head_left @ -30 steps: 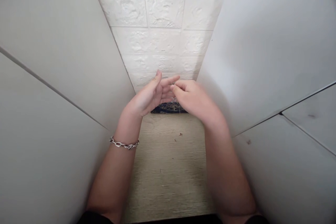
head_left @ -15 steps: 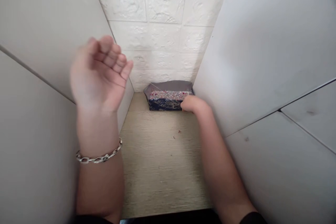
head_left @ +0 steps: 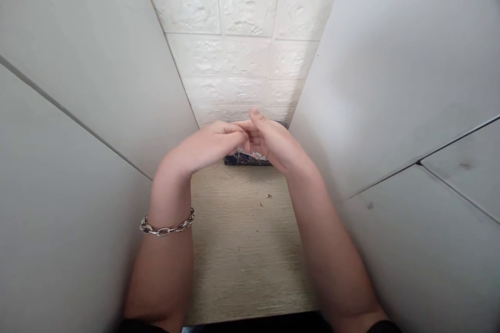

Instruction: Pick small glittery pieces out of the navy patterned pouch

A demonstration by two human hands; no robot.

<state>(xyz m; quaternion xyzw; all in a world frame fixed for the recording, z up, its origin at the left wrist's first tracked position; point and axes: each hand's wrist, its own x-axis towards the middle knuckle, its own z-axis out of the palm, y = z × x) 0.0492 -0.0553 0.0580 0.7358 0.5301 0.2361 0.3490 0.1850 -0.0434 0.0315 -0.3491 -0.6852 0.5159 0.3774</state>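
Note:
My left hand point(head_left: 213, 144), above a chain bracelet point(head_left: 166, 228), reaches rightward with its fingers drawn together. Their tips meet the fingers of my right hand point(head_left: 279, 143); whatever they may pinch is too small or hidden to see. The right hand is cupped, palm facing left, thumb raised apart from the fingers. Behind and below both hands stands a low dark-blue patterned pouch or box point(head_left: 234, 160) with small pale, multicoloured bits in it. Most of it is covered by the hands.
Tall pale panels, one left point(head_left: 97, 57) and one right point(head_left: 375, 78), flank a narrow wooden surface point(head_left: 246, 250). A white embossed wall point(head_left: 250, 57) closes the back. A few brown crumbs point(head_left: 269, 196) lie on the wood.
My left hand has come down and right from its raised, palm-showing position. My right hand has left the front right corner of the patterned container, turned, and now meets the left.

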